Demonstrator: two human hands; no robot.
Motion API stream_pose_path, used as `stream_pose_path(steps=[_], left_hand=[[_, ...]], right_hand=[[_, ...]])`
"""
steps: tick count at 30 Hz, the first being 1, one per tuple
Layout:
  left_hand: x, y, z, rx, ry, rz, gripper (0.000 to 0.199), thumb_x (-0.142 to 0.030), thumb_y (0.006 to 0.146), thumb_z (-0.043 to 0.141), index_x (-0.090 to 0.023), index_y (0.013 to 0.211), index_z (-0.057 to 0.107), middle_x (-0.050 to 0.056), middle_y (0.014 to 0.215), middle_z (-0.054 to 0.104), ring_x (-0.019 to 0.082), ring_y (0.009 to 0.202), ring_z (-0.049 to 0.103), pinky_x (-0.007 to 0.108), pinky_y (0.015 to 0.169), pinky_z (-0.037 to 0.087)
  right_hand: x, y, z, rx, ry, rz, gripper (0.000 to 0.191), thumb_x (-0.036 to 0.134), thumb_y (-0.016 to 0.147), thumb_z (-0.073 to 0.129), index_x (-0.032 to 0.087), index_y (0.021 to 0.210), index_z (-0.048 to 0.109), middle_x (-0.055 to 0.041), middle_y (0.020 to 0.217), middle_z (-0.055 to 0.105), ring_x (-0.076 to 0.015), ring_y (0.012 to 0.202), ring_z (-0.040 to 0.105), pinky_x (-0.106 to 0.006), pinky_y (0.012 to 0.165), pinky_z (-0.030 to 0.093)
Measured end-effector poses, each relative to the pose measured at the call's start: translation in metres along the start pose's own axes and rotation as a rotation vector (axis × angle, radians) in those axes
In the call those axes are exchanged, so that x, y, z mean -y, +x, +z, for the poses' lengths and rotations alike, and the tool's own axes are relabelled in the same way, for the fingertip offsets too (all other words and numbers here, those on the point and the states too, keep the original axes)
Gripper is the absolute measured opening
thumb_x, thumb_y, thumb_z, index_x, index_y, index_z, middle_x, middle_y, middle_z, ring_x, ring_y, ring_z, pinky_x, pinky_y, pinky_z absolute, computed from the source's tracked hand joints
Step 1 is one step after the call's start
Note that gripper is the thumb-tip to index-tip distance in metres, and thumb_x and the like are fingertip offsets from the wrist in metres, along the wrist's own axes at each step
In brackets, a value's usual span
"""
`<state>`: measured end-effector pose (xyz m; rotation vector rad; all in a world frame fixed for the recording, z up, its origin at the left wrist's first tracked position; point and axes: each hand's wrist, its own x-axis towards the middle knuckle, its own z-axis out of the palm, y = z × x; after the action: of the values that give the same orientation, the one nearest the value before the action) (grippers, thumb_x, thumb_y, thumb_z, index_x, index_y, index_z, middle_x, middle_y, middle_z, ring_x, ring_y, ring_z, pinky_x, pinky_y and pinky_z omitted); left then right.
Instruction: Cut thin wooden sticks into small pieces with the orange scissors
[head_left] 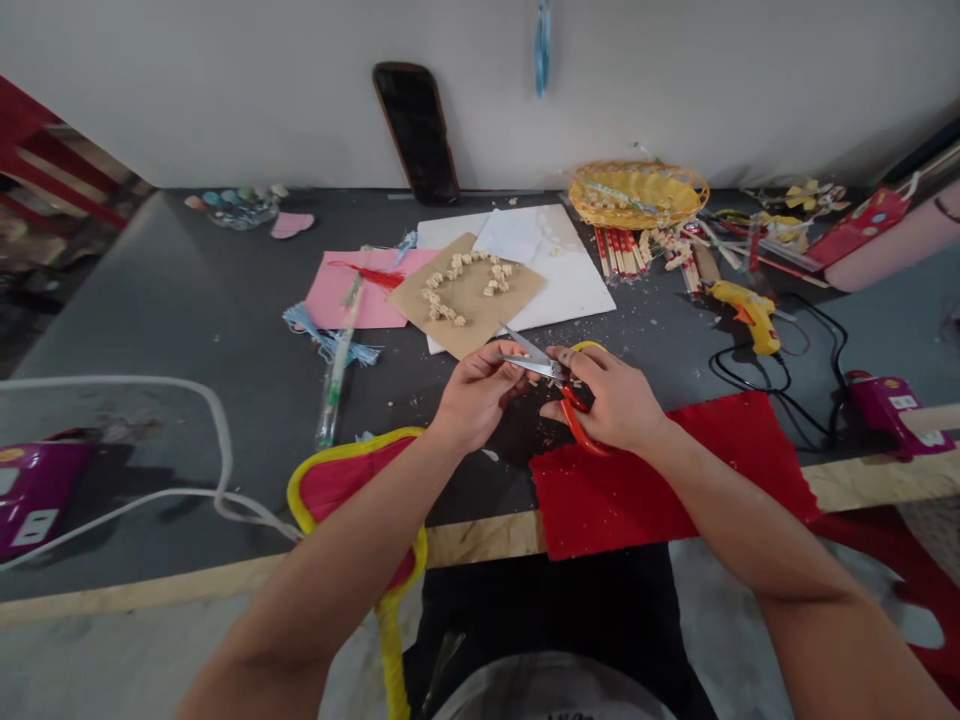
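Observation:
My right hand [616,398] grips a pair of scissors [576,412] by the red handles. The blades stand apart and point left towards my left hand [472,398]. My left fingers are pinched together beside the lower blade, and what they hold is too small to make out. Beyond the hands lies a sheet of brown paper [480,325], turned like a diamond. Small beige folded pieces [455,264] form a broken ring on it. Tiny scraps dot the dark table [450,480] around the scissors.
Red felt [622,500] lies under my right forearm. A yellow-edged pink fan shape [337,470] sits by my left forearm. A yellow glue gun [754,318] with a black cord rests at right. Behind are a wicker basket [637,215] and a leaning phone [416,135].

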<state>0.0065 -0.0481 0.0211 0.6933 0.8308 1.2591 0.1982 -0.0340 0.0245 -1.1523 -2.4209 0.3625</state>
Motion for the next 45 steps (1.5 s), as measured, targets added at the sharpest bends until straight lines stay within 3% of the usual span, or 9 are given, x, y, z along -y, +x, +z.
stream_pose_path(steps=[8, 10, 13, 15, 18, 25, 37, 45], left_hand=[[0.005, 0.002, -0.005, -0.026, 0.173, 0.061, 0.029, -0.039, 0.067, 0.080, -0.017, 0.071, 0.061, -0.001, 0.065, 0.064, 0.010, 0.059, 0.054, 0.023, 0.059, 0.042], [0.005, 0.002, -0.007, -0.039, 0.376, 0.124, 0.023, -0.039, 0.074, 0.074, -0.018, 0.076, 0.064, 0.000, 0.070, 0.066, 0.011, 0.064, 0.056, 0.025, 0.063, 0.043], [0.003, 0.002, -0.010, -0.036, 0.903, 0.320, 0.010, -0.030, 0.080, 0.067, -0.020, 0.082, 0.069, 0.002, 0.078, 0.070, 0.016, 0.074, 0.058, 0.031, 0.073, 0.045], [0.001, 0.004, -0.013, 0.030, 1.233, 0.451, 0.008, -0.026, 0.082, 0.064, -0.021, 0.081, 0.071, 0.003, 0.082, 0.073, 0.019, 0.082, 0.059, 0.036, 0.082, 0.043], [0.002, 0.007, -0.016, 0.097, 1.446, 0.540, 0.013, -0.025, 0.085, 0.061, -0.021, 0.082, 0.072, 0.003, 0.087, 0.075, 0.022, 0.086, 0.060, 0.039, 0.086, 0.044], [0.008, 0.011, -0.024, 0.107, 1.505, 0.542, 0.022, -0.026, 0.088, 0.054, -0.021, 0.092, 0.075, 0.005, 0.094, 0.076, 0.023, 0.088, 0.061, 0.040, 0.085, 0.045], [0.006, 0.014, -0.022, -0.068, 1.434, 0.487, 0.024, -0.021, 0.086, 0.051, -0.022, 0.095, 0.073, 0.006, 0.098, 0.074, 0.026, 0.096, 0.061, 0.039, 0.090, 0.044], [-0.001, 0.026, -0.014, 0.021, 1.527, 0.476, 0.022, -0.025, 0.086, 0.052, -0.021, 0.091, 0.074, 0.007, 0.093, 0.075, 0.025, 0.092, 0.060, 0.039, 0.088, 0.042]], right_hand=[[-0.007, 0.001, 0.004, -0.041, 0.009, 0.020, 0.049, 0.053, 0.085, 0.060, 0.022, 0.123, 0.060, -0.0102, 0.112, 0.069, -0.0242, 0.096, 0.066, -0.031, 0.075, 0.054], [-0.015, 0.003, 0.001, -0.114, 0.080, 0.064, 0.047, 0.051, 0.085, 0.062, 0.021, 0.121, 0.061, -0.0087, 0.106, 0.070, -0.0208, 0.087, 0.067, -0.030, 0.073, 0.053], [-0.028, 0.006, -0.004, -0.267, 0.209, 0.192, 0.050, 0.051, 0.082, 0.066, 0.018, 0.120, 0.061, -0.0042, 0.085, 0.068, -0.0159, 0.071, 0.061, -0.029, 0.068, 0.050], [-0.036, 0.009, -0.005, -0.345, 0.309, 0.277, 0.051, 0.050, 0.080, 0.067, 0.018, 0.119, 0.060, -0.0005, 0.077, 0.063, -0.0136, 0.066, 0.056, -0.028, 0.065, 0.048], [-0.044, 0.012, -0.001, -0.379, 0.486, 0.344, 0.047, 0.050, 0.080, 0.066, 0.021, 0.116, 0.060, 0.0036, 0.071, 0.055, -0.0108, 0.060, 0.048, -0.025, 0.058, 0.043], [-0.044, 0.014, 0.004, -0.372, 0.592, 0.369, 0.046, 0.048, 0.077, 0.069, 0.021, 0.114, 0.060, 0.0048, 0.068, 0.053, -0.0105, 0.060, 0.044, -0.026, 0.061, 0.041], [-0.049, 0.016, 0.008, -0.421, 0.595, 0.354, 0.045, 0.052, 0.077, 0.066, 0.021, 0.110, 0.061, 0.0047, 0.067, 0.052, -0.0112, 0.061, 0.045, -0.026, 0.060, 0.041], [-0.042, 0.016, 0.003, -0.370, 0.586, 0.329, 0.047, 0.048, 0.074, 0.070, 0.016, 0.107, 0.063, 0.0030, 0.070, 0.057, -0.0113, 0.063, 0.049, -0.026, 0.065, 0.041]])
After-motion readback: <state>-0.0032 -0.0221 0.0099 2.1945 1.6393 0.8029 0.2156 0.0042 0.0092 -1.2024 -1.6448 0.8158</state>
